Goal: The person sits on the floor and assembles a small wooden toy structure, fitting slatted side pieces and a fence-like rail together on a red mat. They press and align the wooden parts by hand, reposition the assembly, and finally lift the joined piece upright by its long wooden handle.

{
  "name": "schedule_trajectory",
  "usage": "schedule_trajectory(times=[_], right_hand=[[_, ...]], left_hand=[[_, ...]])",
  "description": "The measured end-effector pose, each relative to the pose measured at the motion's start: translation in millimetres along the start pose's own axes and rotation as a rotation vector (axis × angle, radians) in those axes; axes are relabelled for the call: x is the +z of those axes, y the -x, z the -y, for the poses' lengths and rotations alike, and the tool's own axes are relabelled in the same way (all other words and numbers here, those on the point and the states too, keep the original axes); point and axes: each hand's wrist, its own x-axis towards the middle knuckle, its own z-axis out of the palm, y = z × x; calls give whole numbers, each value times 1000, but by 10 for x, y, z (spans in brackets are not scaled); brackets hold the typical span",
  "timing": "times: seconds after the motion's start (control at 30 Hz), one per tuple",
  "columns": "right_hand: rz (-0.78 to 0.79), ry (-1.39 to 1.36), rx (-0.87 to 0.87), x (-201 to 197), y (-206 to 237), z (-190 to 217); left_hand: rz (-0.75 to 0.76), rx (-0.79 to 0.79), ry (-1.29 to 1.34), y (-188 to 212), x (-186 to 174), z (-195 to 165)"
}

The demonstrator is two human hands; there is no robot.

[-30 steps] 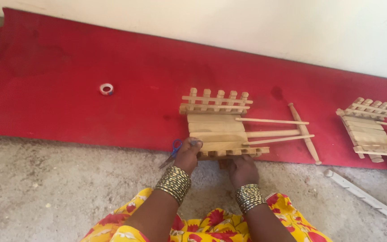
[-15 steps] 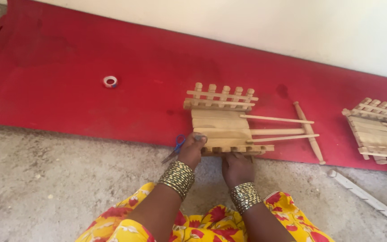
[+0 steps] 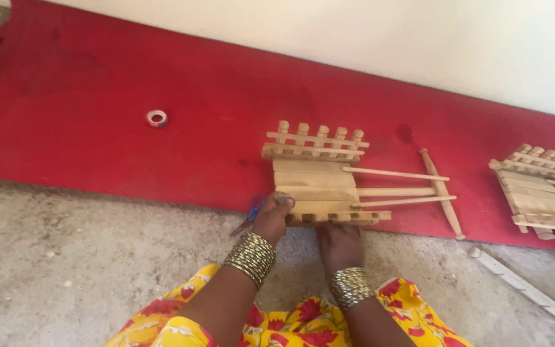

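Looking down from the head camera, the one view on hand, both hands meet the near edge of a small wooden cart model (image 3: 319,183) that lies flat on a red mat (image 3: 130,71), its near rail reaching the line where the mat ends and the rough concrete floor (image 3: 65,270) begins.

The left hand (image 3: 272,218) sits at the model's near left corner; its grip is pressed together, fingers curled on the end of the near rail, and a pair of blue-handled scissors (image 3: 250,213) pokes out just beside it, blades pointing down and left over the floor. Whether that hand pinches the scissors or they merely lie beneath it cannot be told.

The right hand (image 3: 340,244) rests just under the middle of the near rail, fingers tucked beneath the wood, so whether its grip is spread or closed cannot be told.

From both hands the model lies straight ahead, away from the body. Its long axis runs left to right: the slatted bed and picket rail at the left, thin shafts reaching right to a turned wooden yoke (image 3: 441,193) that lies slanted across their ends. The right hand is the nearer one to the shafts; the left holds the bed's corner.

Well apart on the mat lie a small tape roll (image 3: 157,118) to the left and a second wooden cart (image 3: 537,186) at the right edge. A pale strip (image 3: 528,289) lies on the floor near it.
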Motion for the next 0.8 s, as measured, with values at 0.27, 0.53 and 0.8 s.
schedule_trajectory(times=[0.27,0.53,0.8], right_hand=[[32,-102,46,308,76,577],[-183,120,-83,57,-45,37],[214,-218,-59,72,33,327]], left_hand=[[-14,91,-179,-12,-3,-37],[141,73,-995,385,252,-780],[-18,187,-1332,389,146,-892]])
